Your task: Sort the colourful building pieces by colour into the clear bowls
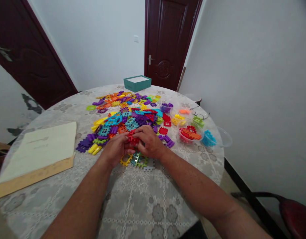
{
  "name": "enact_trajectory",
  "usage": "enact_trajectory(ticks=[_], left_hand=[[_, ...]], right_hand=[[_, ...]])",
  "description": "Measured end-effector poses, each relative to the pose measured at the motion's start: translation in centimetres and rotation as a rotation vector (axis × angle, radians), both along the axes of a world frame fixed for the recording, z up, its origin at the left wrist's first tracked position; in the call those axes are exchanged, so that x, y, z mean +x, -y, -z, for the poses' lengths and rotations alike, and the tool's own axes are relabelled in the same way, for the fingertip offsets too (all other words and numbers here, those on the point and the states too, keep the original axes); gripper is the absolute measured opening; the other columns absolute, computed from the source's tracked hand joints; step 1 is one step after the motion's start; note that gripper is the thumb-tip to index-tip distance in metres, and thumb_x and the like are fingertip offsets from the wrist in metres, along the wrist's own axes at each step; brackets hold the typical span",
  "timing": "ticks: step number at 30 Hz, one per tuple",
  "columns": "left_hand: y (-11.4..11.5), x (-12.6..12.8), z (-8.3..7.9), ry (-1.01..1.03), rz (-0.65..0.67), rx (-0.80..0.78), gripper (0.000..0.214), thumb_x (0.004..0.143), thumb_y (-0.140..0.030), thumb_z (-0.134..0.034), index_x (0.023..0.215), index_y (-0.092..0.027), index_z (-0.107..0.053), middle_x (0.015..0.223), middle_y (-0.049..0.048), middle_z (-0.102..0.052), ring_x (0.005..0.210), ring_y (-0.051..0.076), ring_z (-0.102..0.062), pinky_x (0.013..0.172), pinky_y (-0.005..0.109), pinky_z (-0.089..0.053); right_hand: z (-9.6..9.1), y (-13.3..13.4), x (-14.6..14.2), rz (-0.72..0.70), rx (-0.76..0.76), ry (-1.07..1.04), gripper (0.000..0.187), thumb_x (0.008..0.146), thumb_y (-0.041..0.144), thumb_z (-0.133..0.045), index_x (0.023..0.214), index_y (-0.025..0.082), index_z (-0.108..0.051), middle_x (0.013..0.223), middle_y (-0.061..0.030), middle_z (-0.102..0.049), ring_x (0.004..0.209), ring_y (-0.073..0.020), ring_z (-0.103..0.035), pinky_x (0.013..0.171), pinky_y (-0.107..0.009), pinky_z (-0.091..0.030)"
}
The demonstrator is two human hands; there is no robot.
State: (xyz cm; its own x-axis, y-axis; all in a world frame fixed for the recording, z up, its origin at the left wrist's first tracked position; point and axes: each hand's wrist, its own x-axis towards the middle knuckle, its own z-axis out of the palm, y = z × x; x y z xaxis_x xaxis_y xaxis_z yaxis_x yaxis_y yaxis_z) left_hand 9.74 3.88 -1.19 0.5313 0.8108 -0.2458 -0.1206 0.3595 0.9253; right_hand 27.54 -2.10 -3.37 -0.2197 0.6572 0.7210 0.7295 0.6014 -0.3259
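A red notched building piece (133, 136) is held between my two hands, over the near side of a heap of plastic pieces. My left hand (118, 147) grips it from the left with fingers curled. From the right, my right hand (150, 141) pinches it, and the fingers cover part of it. Just below my hands lie a yellow notched piece (126, 160) and a green one (142, 161). Behind them spreads the heap of blue, purple, red and yellow pieces (131, 123).
Clear tubs of sorted pieces stand at the right, one with red and orange pieces (190, 133). Glasses (202, 115) lie behind them. A teal box (137, 83) sits at the table's far edge. Papers (43, 146) lie at the left. Several loose purple tubes (169, 142) are right of my hands.
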Motion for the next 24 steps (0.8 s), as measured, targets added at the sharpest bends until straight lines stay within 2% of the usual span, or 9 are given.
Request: enact_trajectory(ticks=[3,5,7,9,11,13,15,19,24], left_hand=[[0.0,0.0,0.1,0.016,0.056,0.02,0.031,0.082,-0.026,-0.074,0.11,-0.015,-0.068,0.097,0.0114,-0.077,0.072,0.022,-0.076,0.056,0.03,-0.063],[0.1,0.1,0.1,0.018,0.048,0.065,0.03,0.082,-0.024,-0.075,0.111,-0.016,-0.069,0.1,0.0118,-0.077,0.074,0.022,-0.076,0.057,0.029,-0.064],[0.1,0.2,-0.1,0.026,0.004,0.074,0.03,0.083,-0.021,-0.074,0.111,-0.015,-0.07,0.102,0.0128,-0.077,0.078,0.022,-0.077,0.057,0.029,-0.064],[0.0,0.3,-0.3,0.043,-0.075,0.046,0.027,0.082,-0.018,-0.071,0.109,-0.014,-0.069,0.102,0.0137,-0.077,0.079,0.024,-0.078,0.057,0.03,-0.065],[-0.2,0.2,-0.5,0.08,-0.173,0.025,0.026,0.081,-0.014,-0.067,0.106,-0.014,-0.067,0.101,0.0131,-0.077,0.08,0.025,-0.079,0.058,0.031,-0.065],[-0.5,0.0,-0.8,0.136,-0.277,0.028,0.023,0.08,-0.013,-0.064,0.103,-0.014,-0.065,0.098,0.0117,-0.077,0.08,0.025,-0.079,0.059,0.032,-0.066],[-0.8,-0.3,-0.9,0.189,-0.374,0.041,0.018,0.081,-0.013,-0.06,0.099,-0.015,-0.063,0.094,0.01,-0.076,0.081,0.025,-0.079,0.06,0.032,-0.066],[-1.4,-0.8,-1.2,0.27,-0.532,0.013,0.018,0.082,-0.012,-0.053,0.098,-0.016,-0.061,0.091,0.0069,-0.075,0.084,0.023,-0.079,0.068,0.033,-0.067],[-1.7,-0.9,-1.5,0.31,-0.572,-0.05,0.02,0.087,-0.013,-0.049,0.102,-0.016,-0.062,0.09,0.0087,-0.075,0.086,0.023,-0.078,0.075,0.038,-0.067]], right_hand=[[-0.2,0.2,0.1,-0.055,-0.005,0.023,0.042,0.082,0.006,-0.058,0.121,0.02,-0.066,0.125,-0.0129,-0.064,0.122,-0.0267,-0.056,0.108,-0.048,-0.049],[-0.4,0.3,0.2,-0.078,0.002,0.022,0.047,0.082,0.006,-0.057,0.126,0.018,-0.065,0.13,-0.0141,-0.062,0.126,-0.0256,-0.056,0.11,-0.045,-0.049],[-0.7,0.4,0.7,-0.039,0.02,0.007,0.049,0.081,0.006,-0.056,0.129,0.015,-0.063,0.133,-0.0157,-0.061,0.128,-0.0247,-0.056,0.112,-0.042,-0.048],[-0.8,0.2,1.8,0.13,0.017,-0.01,0.048,0.083,0.006,-0.054,0.13,0.013,-0.064,0.134,-0.0163,-0.061,0.129,-0.025,-0.055,0.115,-0.041,-0.046],[-0.8,0.0,3.3,0.405,-0.06,0.0,0.043,0.087,0.007,-0.051,0.127,0.013,-0.066,0.132,-0.0167,-0.063,0.129,-0.0267,-0.055,0.115,-0.043,-0.044],[-0.8,-0.1,4.7,0.668,-0.234,0.067,0.038,0.092,0.01,-0.05,0.125,0.011,-0.068,0.126,-0.0183,-0.065,0.125,-0.0296,-0.056,0.114,-0.045,-0.044],[-0.6,0.0,5.6,0.849,-0.437,0.161,0.034,0.095,0.014,-0.049,0.122,0.009,-0.07,0.12,-0.0206,-0.067,0.12,-0.0323,-0.059,0.108,-0.046,-0.047],[-0.2,0.2,5.9,0.994,-0.702,0.266,0.034,0.098,0.019,-0.049,0.122,0.01,-0.071,0.117,-0.0227,-0.069,0.116,-0.0348,-0.063,0.095,-0.044,-0.054],[-0.1,0.0,6.1,1.019,-0.805,0.269,0.035,0.097,0.021,-0.051,0.123,0.013,-0.072,0.121,-0.0226,-0.069,0.121,-0.0342,-0.063,0.098,-0.044,-0.052]])
